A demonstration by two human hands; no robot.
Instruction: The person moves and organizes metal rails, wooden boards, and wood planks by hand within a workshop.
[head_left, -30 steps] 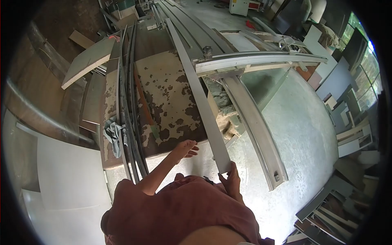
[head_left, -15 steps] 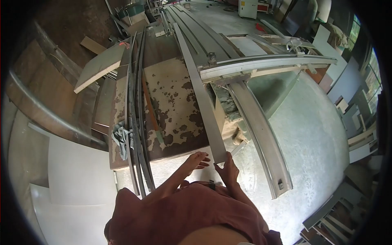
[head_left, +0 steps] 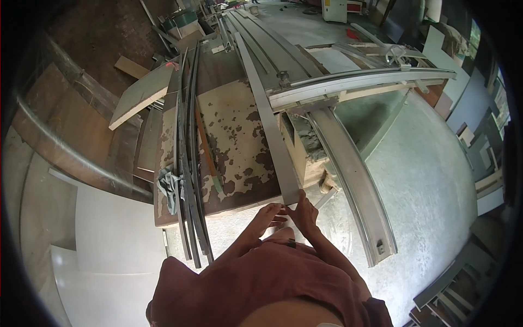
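Right grip (head_left: 304, 212) clamped on near end of grey strip (head_left: 266, 115). Left grip (head_left: 267, 214) just beside that end, to its left; can't make out whether it pinches. Strip runs forward and slightly left from right grip, long axis pointing away from body, along right side of table (head_left: 234, 163). Right grip nearer. Count: one strip; left of grips, one rag (head_left: 169, 188), at least three dark bars (head_left: 192, 207); right, one wide rail (head_left: 357, 185).

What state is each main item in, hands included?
Tabletop: surface worn, patchy.
Right hand: pinching grey strip at near end.
Left hand: fingers curled beside it, contact unclear.
Grey strip: near end past tabletop edge.
Dark strips: bunched lengthwise, near ends overhanging.
Cloth: crumpled.
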